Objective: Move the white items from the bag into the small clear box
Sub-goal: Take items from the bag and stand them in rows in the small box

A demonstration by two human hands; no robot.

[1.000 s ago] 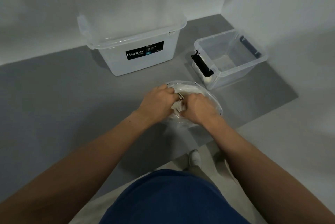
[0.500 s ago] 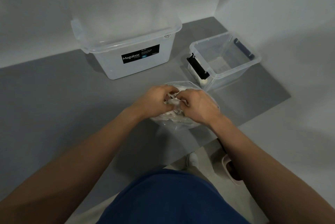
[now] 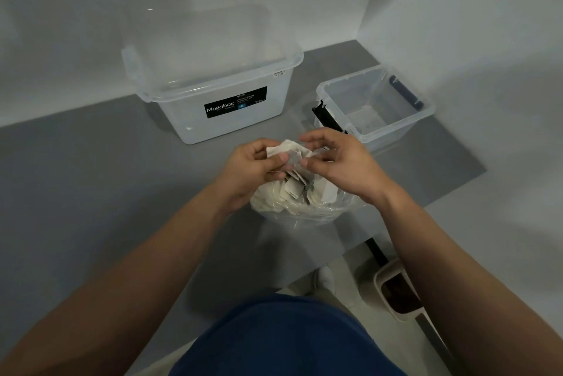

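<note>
Pinching white items (image 3: 288, 151) in each grip — left hand (image 3: 253, 168), right hand (image 3: 341, 165) — before "Megabox" tub (image 3: 234, 106).

One wide-angle camera, worn on the person's head, looks forward and steeply down across a dark blue clothed lap (image 3: 289, 339) and both forearms onto the flat grey desk (image 3: 91, 192). It faces the white wall corner (image 3: 362, 10), close above the left hand (image 3: 253, 168) and right hand (image 3: 344, 165) at mid-frame.
</note>
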